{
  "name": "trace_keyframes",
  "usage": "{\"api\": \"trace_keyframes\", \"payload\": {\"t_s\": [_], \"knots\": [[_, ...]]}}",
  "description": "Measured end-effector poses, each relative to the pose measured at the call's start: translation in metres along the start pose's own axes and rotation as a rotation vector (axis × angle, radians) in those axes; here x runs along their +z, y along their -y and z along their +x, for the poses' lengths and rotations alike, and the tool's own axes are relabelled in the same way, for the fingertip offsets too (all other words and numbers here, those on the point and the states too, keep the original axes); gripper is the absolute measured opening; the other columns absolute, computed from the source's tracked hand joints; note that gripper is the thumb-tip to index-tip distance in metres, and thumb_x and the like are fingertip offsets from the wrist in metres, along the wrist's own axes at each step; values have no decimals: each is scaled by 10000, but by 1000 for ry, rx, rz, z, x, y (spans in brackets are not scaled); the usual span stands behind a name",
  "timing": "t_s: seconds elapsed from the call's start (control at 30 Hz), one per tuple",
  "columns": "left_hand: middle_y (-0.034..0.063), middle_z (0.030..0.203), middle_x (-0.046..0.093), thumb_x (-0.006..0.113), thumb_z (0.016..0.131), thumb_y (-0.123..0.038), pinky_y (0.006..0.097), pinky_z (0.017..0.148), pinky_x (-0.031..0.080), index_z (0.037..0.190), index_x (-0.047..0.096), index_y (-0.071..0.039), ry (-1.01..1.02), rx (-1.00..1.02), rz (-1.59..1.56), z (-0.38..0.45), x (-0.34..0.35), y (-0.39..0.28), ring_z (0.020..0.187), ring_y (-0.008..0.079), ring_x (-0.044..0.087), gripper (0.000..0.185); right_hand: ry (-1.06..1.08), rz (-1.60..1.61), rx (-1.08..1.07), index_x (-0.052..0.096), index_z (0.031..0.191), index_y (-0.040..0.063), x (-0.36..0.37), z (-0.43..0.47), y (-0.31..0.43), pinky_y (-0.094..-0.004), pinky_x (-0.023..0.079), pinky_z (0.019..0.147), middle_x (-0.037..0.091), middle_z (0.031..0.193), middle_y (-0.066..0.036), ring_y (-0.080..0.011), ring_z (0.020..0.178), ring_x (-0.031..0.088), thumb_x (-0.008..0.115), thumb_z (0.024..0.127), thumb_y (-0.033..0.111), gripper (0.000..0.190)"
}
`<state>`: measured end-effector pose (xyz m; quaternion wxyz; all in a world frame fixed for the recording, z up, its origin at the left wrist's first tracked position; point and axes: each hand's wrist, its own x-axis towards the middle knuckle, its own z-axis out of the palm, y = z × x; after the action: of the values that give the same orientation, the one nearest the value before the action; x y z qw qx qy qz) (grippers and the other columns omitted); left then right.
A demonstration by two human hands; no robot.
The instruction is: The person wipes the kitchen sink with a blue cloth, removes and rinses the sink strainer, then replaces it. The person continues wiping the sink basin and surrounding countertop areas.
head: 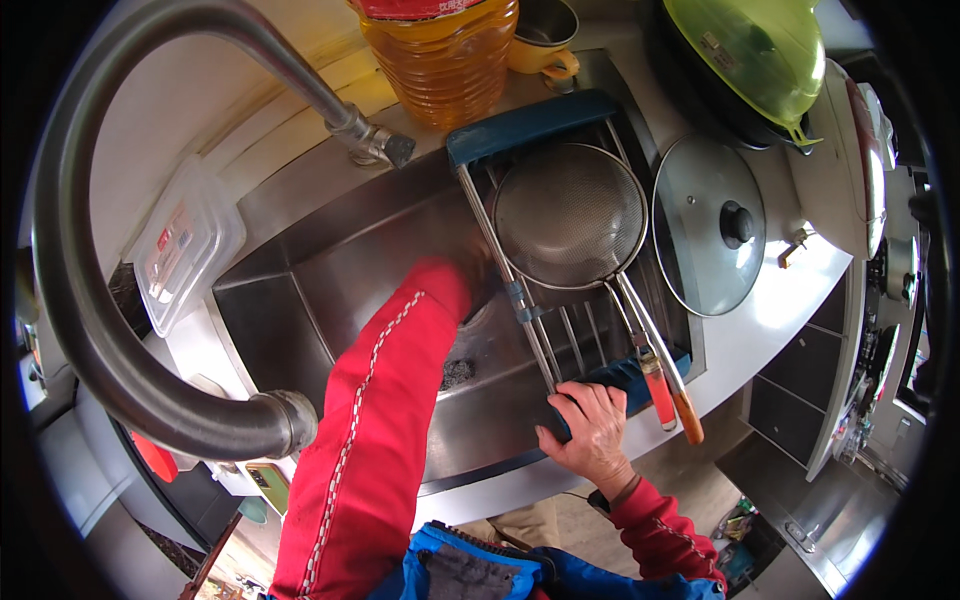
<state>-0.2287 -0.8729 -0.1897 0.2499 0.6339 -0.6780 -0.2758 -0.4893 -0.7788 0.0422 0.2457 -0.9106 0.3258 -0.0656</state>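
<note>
My left hand [474, 259] reaches down into the stainless steel sink [367, 232]. It is dark and blurred, close to the metal rods of the rack, and whether it holds anything cannot be made out. My right hand [592, 427] grips the near corner of the extendable drain rack [525, 311], which has blue end pieces and lies across the right part of the sink. On the rack rests a round mesh strainer [570, 217], its handle with a wooden end pointing towards me. Beside that handle is a red-handled tool [657, 390], its kind unclear.
A curved metal faucet [60, 247] arches over the left side. Behind the sink stand a large oil bottle [442, 67] and a yellow mug [536, 56]. At right are a glass lid [697, 255] and a green cover [750, 45]; at left, a clear plastic container [180, 247].
</note>
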Motion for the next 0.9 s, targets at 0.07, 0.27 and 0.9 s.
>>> {"api": "trace_keyframes", "payload": {"t_s": [0.07,0.27,0.9], "knots": [[182,1232,583,636,862,-433,480,978,455,1219,615,-59,-79,-30,-1,11,-13,0,1137,373,547,518,-4,12,10,663,984,93,0,0,1,-409,390,862,627,1086,-64,-261,937,606,783,638,247,397],[190,1309,551,654,863,-345,504,1011,448,1301,589,-66,-197,-55,85,14,-32,-14,1199,389,527,523,-34,4,-11,663,1003,95,0,-2,0,-401,384,853,631,1098,-46,-235,940,610,787,666,254,393],[240,1331,536,617,864,-107,436,954,511,1255,668,-97,-278,-841,-1168,-45,-96,26,1107,390,591,395,-56,-30,-42,675,970,87,2,-2,4,-405,380,875,618,1076,-34,-237,947,588,795,670,276,374]]}}
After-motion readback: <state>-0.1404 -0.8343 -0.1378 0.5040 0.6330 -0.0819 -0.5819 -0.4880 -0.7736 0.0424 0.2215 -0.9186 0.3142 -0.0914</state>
